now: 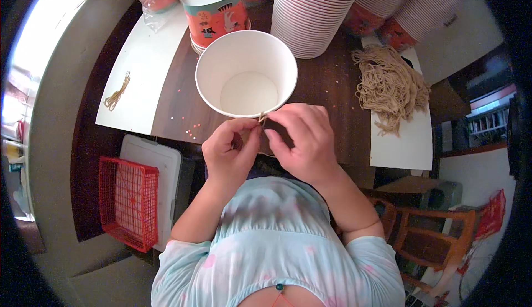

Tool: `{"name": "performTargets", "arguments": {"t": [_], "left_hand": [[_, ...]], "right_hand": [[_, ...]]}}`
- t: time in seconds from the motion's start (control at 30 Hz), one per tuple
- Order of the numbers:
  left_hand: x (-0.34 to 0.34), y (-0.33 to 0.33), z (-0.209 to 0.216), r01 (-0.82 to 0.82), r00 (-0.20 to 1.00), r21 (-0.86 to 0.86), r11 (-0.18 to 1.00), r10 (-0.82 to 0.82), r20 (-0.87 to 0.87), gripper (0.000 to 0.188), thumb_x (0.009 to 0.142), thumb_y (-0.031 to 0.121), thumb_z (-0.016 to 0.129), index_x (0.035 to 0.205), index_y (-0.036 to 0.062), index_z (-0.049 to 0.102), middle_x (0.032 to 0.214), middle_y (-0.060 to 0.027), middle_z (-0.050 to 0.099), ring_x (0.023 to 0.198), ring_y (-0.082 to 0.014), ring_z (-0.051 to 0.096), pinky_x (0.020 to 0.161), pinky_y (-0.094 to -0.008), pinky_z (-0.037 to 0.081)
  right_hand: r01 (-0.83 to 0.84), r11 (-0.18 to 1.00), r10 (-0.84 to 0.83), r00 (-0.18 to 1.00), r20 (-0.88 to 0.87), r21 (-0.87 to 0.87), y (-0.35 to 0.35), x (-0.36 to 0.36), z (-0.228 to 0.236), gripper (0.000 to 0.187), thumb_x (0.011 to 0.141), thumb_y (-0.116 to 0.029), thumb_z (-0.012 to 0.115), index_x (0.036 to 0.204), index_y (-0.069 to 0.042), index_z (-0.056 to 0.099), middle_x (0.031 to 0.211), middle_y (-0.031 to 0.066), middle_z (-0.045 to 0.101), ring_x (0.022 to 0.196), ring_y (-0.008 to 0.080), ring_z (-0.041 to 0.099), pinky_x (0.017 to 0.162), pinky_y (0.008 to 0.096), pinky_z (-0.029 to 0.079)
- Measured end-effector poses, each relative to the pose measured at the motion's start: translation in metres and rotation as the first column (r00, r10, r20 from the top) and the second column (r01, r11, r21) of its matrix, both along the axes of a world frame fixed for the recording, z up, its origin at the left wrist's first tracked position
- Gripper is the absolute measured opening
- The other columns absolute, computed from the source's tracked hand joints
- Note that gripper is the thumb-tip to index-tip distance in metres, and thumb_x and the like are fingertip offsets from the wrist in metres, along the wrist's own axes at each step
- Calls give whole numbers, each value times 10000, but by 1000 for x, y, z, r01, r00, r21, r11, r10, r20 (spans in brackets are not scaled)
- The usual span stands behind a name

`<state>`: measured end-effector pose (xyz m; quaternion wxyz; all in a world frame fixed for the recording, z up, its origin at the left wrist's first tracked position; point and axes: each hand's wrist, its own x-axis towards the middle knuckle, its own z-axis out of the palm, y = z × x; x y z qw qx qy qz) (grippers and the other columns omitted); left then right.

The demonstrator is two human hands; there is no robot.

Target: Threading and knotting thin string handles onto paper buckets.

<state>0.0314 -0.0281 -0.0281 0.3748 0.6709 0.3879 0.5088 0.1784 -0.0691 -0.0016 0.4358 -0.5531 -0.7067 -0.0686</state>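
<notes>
Across a dark wood-grain table [180, 99], flanked by a left white panel [141, 69] and a right white panel [404, 149], small pale and reddish specks lie scattered. Near the front edge an open white bucket [208, 80] tilts its mouth toward the person; just in front of its near rim, the left hand [227, 146] and right hand [307, 138] pinch a short piece of tan cord [262, 117] between their fingertips. A small cord bundle [116, 94] lies on the left panel, and a cord heap [390, 83] spreads over the right one. Behind the bucket stand an upturned orange bucket [219, 22] and a tall stack of buckets [313, 16], with plastic-wrapped stacks [382, 0] beyond. Below on the left, a red basket [130, 166] leans by a pale lid [173, 168]; on the right are a wooden chair [465, 235] and a red bag [492, 215]. The stacks run out of view at the top, and black fisheye corners swallow the room's edges. Fingers cover much of the pinched cord, so whether it is knotted cannot be told; the bright clutter at far left is washed out.
</notes>
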Motion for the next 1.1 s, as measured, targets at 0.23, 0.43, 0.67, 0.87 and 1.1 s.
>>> {"name": "performTargets", "arguments": {"t": [0.23, 0.43, 0.67, 0.87, 1.1], "left_hand": [[2, -1, 4, 39, 991, -97, 995, -26, 129, 208, 785, -9, 674, 959, 5, 561, 801, 16, 614, 599, 18, 454, 505, -144, 368], [-2, 0, 3, 60, 991, -139, 988, -41, 130, 197, 783, -11, 670, 943, 8, 557, 790, 22, 601, 594, 21, 439, 505, -143, 358], [-1, 0, 3, 37, 997, -78, 996, -31, 77, 179, 783, -7, 673, 921, 8, 560, 786, 22, 599, 586, 22, 436, 499, -144, 353], [-2, 2, 4, 67, 986, -133, 989, -45, 158, 187, 787, -26, 656, 933, 5, 544, 799, 19, 596, 581, 21, 431, 496, -144, 349], [0, 1, 9, 177, 957, -310, 934, -90, 276, 223, 785, -49, 645, 927, 15, 486, 834, -27, 595, 674, -24, 523, 569, -153, 416]], "right_hand": [[6, 999, -12, 990, 139, 43, 7, -1, -14, 171, 725, -107, 660, 859, -92, 555, 817, 36, 539, 724, 217, 533, 687, 363, 396], [22, 987, -33, 997, 69, 160, 7, 1, -13, 238, 724, -121, 652, 944, -89, 568, 862, 33, 541, 706, 202, 523, 681, 363, 393], [-92, 978, 34, 954, 298, 185, 21, 8, -13, 293, 685, -78, 717, 962, -70, 624, 918, 32, 559, 706, 177, 526, 668, 346, 393], [-52, 955, -44, 949, 312, 292, 10, 1, -18, 177, 762, -176, 577, 887, -54, 607, 842, 35, 543, 693, 177, 507, 663, 336, 395], [8, 985, -41, 981, -188, -175, 9, -22, -34, 201, 759, 7, 623, 958, -11, 644, 864, 126, 628, 756, 257, 618, 669, 342, 499]]}}
